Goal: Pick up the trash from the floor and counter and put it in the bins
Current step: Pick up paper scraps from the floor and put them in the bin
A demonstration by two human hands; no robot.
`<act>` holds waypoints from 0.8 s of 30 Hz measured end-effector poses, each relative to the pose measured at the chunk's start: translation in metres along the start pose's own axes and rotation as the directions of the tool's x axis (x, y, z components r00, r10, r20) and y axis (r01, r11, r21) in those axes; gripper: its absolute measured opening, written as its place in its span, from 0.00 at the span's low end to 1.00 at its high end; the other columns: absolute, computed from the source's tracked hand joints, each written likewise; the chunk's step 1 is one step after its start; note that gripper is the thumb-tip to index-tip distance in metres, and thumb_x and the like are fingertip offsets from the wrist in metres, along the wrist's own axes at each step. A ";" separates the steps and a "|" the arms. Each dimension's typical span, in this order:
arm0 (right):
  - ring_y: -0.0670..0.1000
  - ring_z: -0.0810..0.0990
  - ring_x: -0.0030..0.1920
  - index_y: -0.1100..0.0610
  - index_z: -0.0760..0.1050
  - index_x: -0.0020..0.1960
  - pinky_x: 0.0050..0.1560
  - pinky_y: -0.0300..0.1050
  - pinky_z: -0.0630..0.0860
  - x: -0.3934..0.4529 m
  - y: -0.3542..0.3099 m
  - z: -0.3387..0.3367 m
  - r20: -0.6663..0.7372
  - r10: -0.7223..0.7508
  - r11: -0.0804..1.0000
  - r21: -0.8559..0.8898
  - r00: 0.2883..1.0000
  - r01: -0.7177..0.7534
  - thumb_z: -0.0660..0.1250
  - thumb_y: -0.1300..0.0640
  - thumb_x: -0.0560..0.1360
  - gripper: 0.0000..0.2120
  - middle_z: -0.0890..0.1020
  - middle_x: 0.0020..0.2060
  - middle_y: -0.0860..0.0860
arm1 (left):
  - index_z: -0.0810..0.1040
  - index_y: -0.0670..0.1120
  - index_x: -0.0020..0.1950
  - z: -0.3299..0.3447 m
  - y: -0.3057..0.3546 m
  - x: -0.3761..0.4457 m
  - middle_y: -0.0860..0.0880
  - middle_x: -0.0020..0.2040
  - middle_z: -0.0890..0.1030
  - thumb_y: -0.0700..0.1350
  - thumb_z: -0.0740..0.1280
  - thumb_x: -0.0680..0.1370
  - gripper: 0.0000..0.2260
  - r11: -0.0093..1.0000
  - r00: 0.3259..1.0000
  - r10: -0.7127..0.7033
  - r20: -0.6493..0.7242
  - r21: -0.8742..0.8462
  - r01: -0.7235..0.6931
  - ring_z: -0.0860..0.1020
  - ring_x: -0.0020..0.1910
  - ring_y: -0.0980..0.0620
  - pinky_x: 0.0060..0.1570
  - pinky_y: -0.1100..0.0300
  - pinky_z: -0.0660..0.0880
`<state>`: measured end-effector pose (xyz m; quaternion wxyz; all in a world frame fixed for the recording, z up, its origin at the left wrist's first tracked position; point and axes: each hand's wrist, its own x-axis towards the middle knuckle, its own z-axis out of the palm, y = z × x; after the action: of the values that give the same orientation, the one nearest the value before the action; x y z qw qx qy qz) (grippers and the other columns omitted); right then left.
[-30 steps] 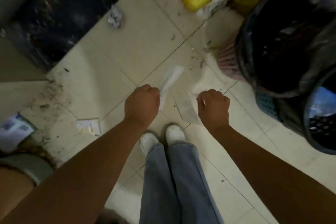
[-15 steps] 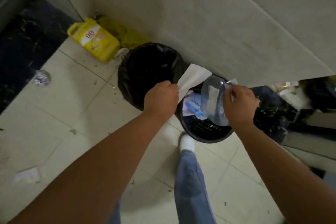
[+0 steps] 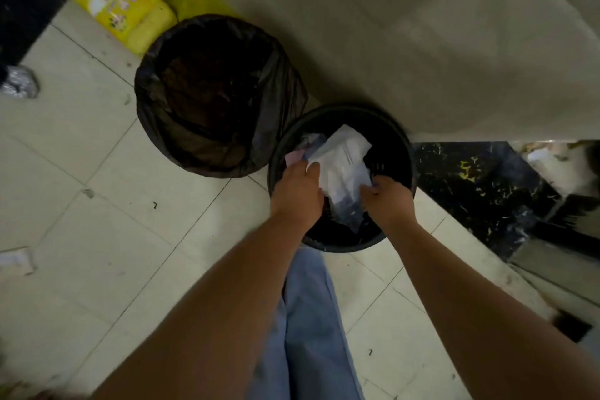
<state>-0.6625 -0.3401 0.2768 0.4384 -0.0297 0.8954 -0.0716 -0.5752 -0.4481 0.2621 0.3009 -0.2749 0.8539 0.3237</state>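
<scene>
Two bins stand against the wall: one lined with a black bag (image 3: 152,133) and, to its right, a black plastic basket bin (image 3: 344,247). Both my hands are over the mouth of the basket bin. My left hand (image 3: 297,193) pinches a white paper (image 3: 344,148) by its near edge. My right hand (image 3: 386,203) grips a clear plastic bag (image 3: 347,204) that hangs into the bin under the paper. A pink scrap (image 3: 293,157) shows inside the bin beside my left hand.
A crumpled foil ball (image 3: 19,84) lies on the tiles at far left, and a flat paper piece (image 3: 14,260) lies lower left. A yellow bag (image 3: 120,6) leans by the wall (image 3: 422,26). A dark marble strip (image 3: 480,185) runs to the right.
I went from picking the paper and plastic bag off the floor to standing over the bins. Both hands have lowered the items into the mouth of the basket bin.
</scene>
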 end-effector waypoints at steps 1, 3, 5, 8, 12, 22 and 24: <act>0.64 0.76 0.57 0.66 0.69 0.63 0.55 0.51 0.74 0.001 -0.003 0.005 0.028 0.003 0.998 -0.055 1.000 -0.002 0.57 0.54 0.79 0.18 0.78 0.58 0.65 | 0.57 0.43 0.75 -0.001 -0.008 0.001 0.42 0.75 0.60 0.43 0.56 0.81 0.22 0.998 1.000 0.014 -0.003 0.060 -0.014 0.59 0.74 0.45 0.71 0.54 0.61; 0.63 0.74 0.59 0.64 0.69 0.63 0.57 0.53 0.74 -0.002 -0.012 0.012 0.019 -0.045 0.972 -0.230 0.999 0.048 0.56 0.50 0.79 0.20 0.77 0.59 0.64 | 0.55 0.43 0.76 -0.012 -0.027 -0.002 0.44 0.77 0.56 0.45 0.55 0.82 0.23 0.984 1.000 0.020 -0.016 0.180 -0.016 0.54 0.76 0.46 0.74 0.53 0.56; 0.62 0.69 0.65 0.63 0.69 0.63 0.63 0.55 0.69 -0.009 -0.028 0.017 -0.008 -0.146 0.908 -0.398 0.989 0.131 0.56 0.47 0.78 0.22 0.75 0.62 0.62 | 0.52 0.42 0.76 -0.030 -0.047 -0.012 0.43 0.78 0.52 0.48 0.52 0.83 0.24 0.970 0.999 -0.011 -0.051 0.243 0.023 0.49 0.78 0.46 0.76 0.51 0.51; 0.61 0.58 0.73 0.61 0.63 0.69 0.71 0.58 0.58 -0.023 -0.064 0.017 -0.024 -0.323 0.856 -0.433 0.946 0.281 0.56 0.46 0.78 0.25 0.67 0.70 0.61 | 0.49 0.41 0.77 -0.061 -0.081 -0.042 0.41 0.78 0.48 0.50 0.52 0.82 0.26 0.957 0.990 -0.088 -0.111 0.266 0.115 0.45 0.78 0.44 0.77 0.49 0.45; 0.61 0.50 0.75 0.58 0.55 0.73 0.74 0.59 0.51 -0.052 -0.143 0.021 0.047 -0.509 0.762 -0.438 0.859 0.476 0.52 0.42 0.77 0.30 0.58 0.75 0.58 | 0.42 0.43 0.77 -0.109 -0.143 -0.086 0.42 0.79 0.42 0.55 0.47 0.82 0.28 0.909 0.944 -0.269 -0.193 0.273 0.315 0.40 0.77 0.44 0.76 0.47 0.41; 0.64 0.52 0.75 0.60 0.57 0.72 0.73 0.63 0.51 -0.129 -0.406 0.118 0.177 -0.800 0.361 -0.621 0.573 0.695 0.52 0.43 0.77 0.30 0.59 0.74 0.59 | 0.42 0.40 0.77 -0.204 -0.383 -0.153 0.37 0.78 0.42 0.55 0.49 0.82 0.30 0.773 0.736 -0.586 -0.339 0.039 0.633 0.40 0.77 0.39 0.77 0.48 0.42; 0.60 0.46 0.76 0.57 0.52 0.74 0.75 0.60 0.46 -0.140 -0.456 0.158 0.229 -0.776 0.324 -0.654 0.587 0.684 0.54 0.46 0.79 0.28 0.53 0.76 0.55 | 0.42 0.40 0.77 -0.211 -0.439 -0.166 0.37 0.78 0.42 0.56 0.49 0.82 0.31 0.770 0.734 -0.602 -0.316 0.013 0.638 0.40 0.77 0.39 0.77 0.48 0.42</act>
<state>-0.4561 -0.7910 0.3605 0.2560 -0.5838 0.7671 0.0724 -0.2433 -0.8345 0.3355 0.2775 -0.5701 0.7657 0.1081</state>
